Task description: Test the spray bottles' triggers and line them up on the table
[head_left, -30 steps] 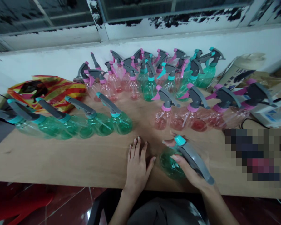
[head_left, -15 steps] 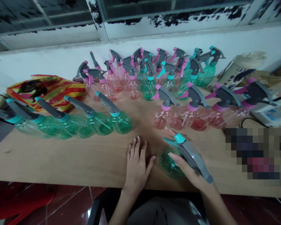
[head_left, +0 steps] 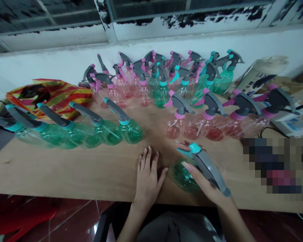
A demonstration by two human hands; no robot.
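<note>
Close to the table's front edge stands a green spray bottle (head_left: 182,175) with a grey and turquoise trigger head. My right hand (head_left: 207,187) is closed around its neck, thumb on the near side and some fingers showing behind the head. The rest of those fingers are hidden. Palm down on the wooden table (head_left: 73,171), my left hand (head_left: 147,176) lies flat with its fingers stretched out, just left of the bottle and holding nothing. A row of green spray bottles (head_left: 131,131) stands to the left, and pink spray bottles (head_left: 175,127) stand in a row behind the held one.
More pink and green bottles (head_left: 143,94) crowd along the wall. A red and yellow plastic bag (head_left: 73,95) lies at the back left. On the right are a pale printed container (head_left: 261,75), a white device (head_left: 290,124) and a cable. A red chair (head_left: 22,215) is below left.
The fingers of my right hand behind the trigger head have shifted slightly. The bottle stays in place, and my left hand has not moved.
</note>
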